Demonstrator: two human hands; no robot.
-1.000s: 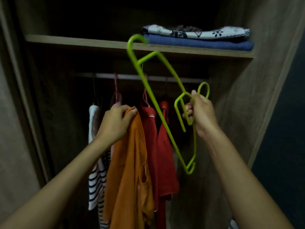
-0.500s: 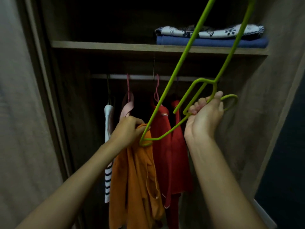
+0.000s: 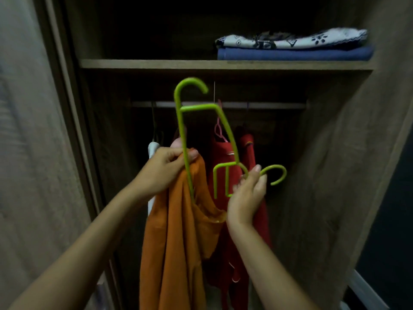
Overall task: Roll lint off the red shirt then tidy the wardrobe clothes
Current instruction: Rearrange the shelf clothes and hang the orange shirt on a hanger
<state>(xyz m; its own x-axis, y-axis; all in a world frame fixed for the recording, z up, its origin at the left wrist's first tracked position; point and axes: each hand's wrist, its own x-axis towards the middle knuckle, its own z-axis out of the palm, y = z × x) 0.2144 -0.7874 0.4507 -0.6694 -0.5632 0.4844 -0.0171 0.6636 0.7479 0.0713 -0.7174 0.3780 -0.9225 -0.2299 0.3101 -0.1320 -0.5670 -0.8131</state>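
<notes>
My left hand (image 3: 164, 170) grips the top of an orange garment (image 3: 176, 238) and holds it up in front of the open wardrobe. My right hand (image 3: 248, 198) pinches a lime green hanger (image 3: 225, 135) near its hook. The hanger is turned on end, and one long arm of it runs down into the orange garment's neck opening. Behind them two red shirts (image 3: 248, 153) hang from the rail (image 3: 268, 105), one on a pink hanger (image 3: 219, 130).
A white striped garment (image 3: 153, 147) hangs at the left of the rail. On the shelf (image 3: 156, 63) above lie a folded blue cloth (image 3: 295, 53) and a patterned white one (image 3: 290, 39). Wardrobe walls close in on both sides.
The green hanger swung down from high overhead and its arm now goes into the orange garment's neck. My right hand dropped a little lower.
</notes>
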